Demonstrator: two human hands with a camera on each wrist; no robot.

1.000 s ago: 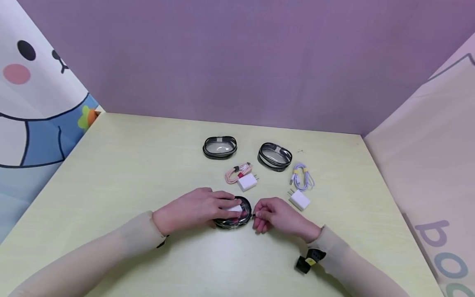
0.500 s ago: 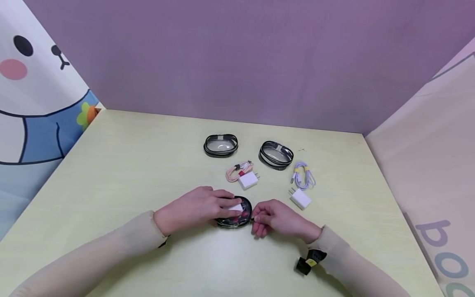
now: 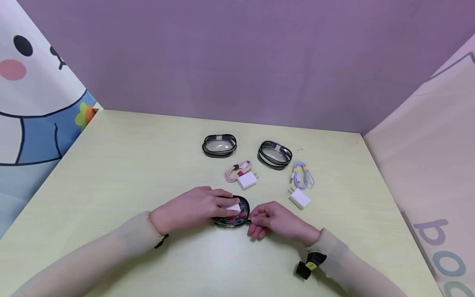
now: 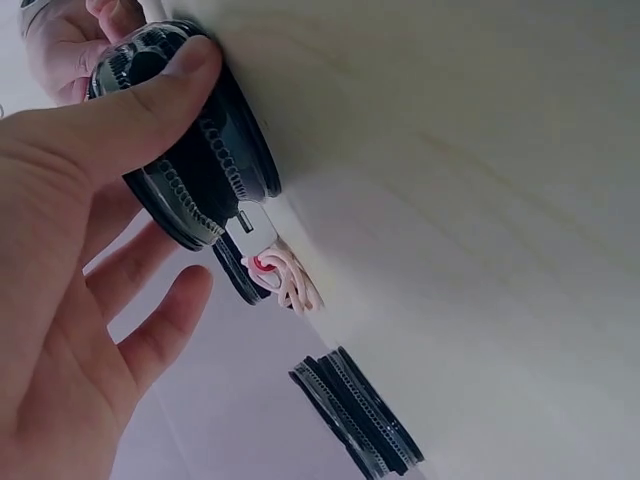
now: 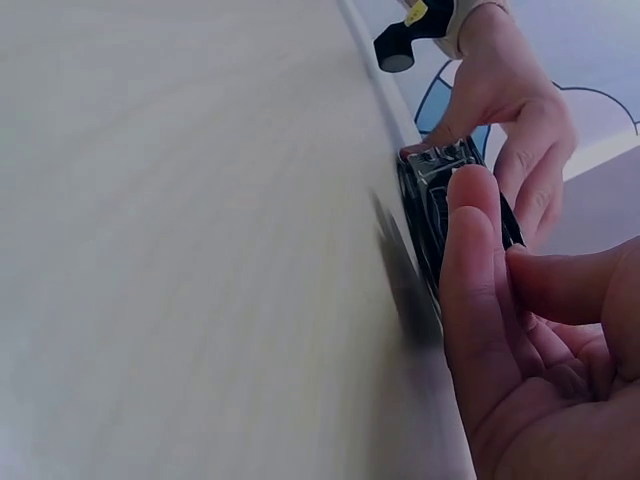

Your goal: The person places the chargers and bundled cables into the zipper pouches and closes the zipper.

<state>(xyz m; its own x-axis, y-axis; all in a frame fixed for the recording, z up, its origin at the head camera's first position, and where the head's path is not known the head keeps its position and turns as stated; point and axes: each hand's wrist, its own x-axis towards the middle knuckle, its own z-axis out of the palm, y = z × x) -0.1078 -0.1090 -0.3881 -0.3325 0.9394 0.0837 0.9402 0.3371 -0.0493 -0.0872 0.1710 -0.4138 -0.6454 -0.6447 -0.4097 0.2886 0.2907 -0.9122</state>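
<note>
In the head view, a small oval clear zip pouch (image 3: 243,205) with black edging lies on the table. A white charger plug and something pink show through its top. My left hand (image 3: 196,209) spreads its fingers over the top, and the left wrist view has the thumb on the pouch's near zippered side (image 4: 190,165), so the hand grips it. At the pouch's right end, my right hand (image 3: 276,219) pinches a small dark zipper pull between thumb and index finger. The right wrist view shows the right fingers close against the pouch (image 5: 430,190), hiding the pull.
Behind the hands stand two more clear oval pouches, one left (image 3: 219,155) and one right (image 3: 274,166). Between them and my hands lie a pink cable (image 3: 231,176), a white charger (image 3: 247,180), a lavender cable (image 3: 309,180) and another charger (image 3: 299,199). A purple panel (image 3: 237,62) borders the table's back.
My right hand has shifted slightly left and toward me along the pouch's right end, still pinching the pull. The left hand stays in place on the pouch.
</note>
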